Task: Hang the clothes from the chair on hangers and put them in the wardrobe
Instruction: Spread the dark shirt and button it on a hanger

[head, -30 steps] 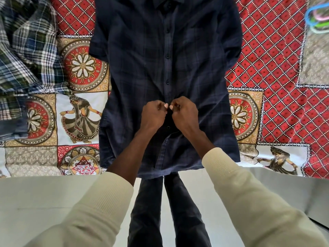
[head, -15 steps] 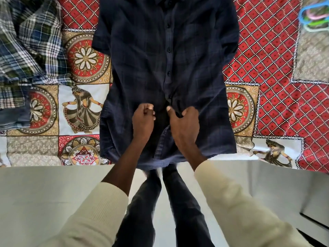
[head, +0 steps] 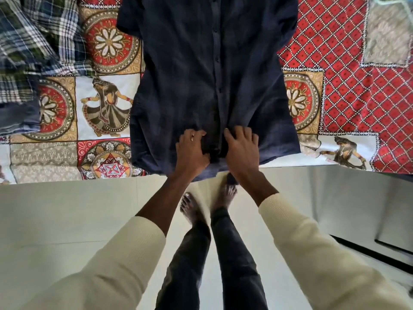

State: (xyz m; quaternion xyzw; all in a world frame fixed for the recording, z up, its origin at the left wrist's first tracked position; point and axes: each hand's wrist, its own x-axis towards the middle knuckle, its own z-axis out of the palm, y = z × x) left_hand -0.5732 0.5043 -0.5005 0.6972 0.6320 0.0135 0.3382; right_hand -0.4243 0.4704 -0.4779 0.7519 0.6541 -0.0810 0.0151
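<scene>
Spread flat, front up, on the patterned red and cream patchwork bedspread [head: 348, 63]: a dark navy button-front cotton shirt [head: 190, 81], hem at the bed's edge. Left hand [head: 192, 148] and right hand [head: 242, 146] gripping bunched cloth either side of the placket near the hem, probably to line up the lowest button. Beside it, a heap of blue-and-white plaid shirts [head: 33, 48], likely waiting for hangers.

- no readable text, label, brand, number or sign is showing anywhere in this view.
</scene>
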